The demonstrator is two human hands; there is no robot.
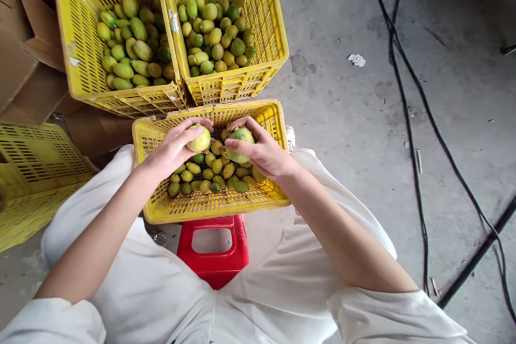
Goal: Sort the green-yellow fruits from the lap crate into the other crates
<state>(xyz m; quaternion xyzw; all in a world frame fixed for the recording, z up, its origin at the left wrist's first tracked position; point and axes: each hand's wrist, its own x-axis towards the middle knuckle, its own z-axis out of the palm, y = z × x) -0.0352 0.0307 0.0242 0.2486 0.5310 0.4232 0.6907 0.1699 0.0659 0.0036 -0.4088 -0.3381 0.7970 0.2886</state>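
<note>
My left hand (181, 142) is closed around a pale yellow-green lemon (199, 140). A larger, greener lemon (239, 145) sits in the grip of my right hand (262, 148). Both hands hover side by side over the near yellow crate (217, 210), and the two fruits are apart. Inside that crate lie several smaller green and yellow lemons (217, 166), partly hidden by my hands.
Beyond stand a left yellow crate (80, 27) and a right yellow crate (274, 21), both holding lemons. A red stool (213, 266) is between my legs. Cardboard (24, 59) and another yellow crate (44, 161) stand left. Black cables (407, 113) cross the floor at right.
</note>
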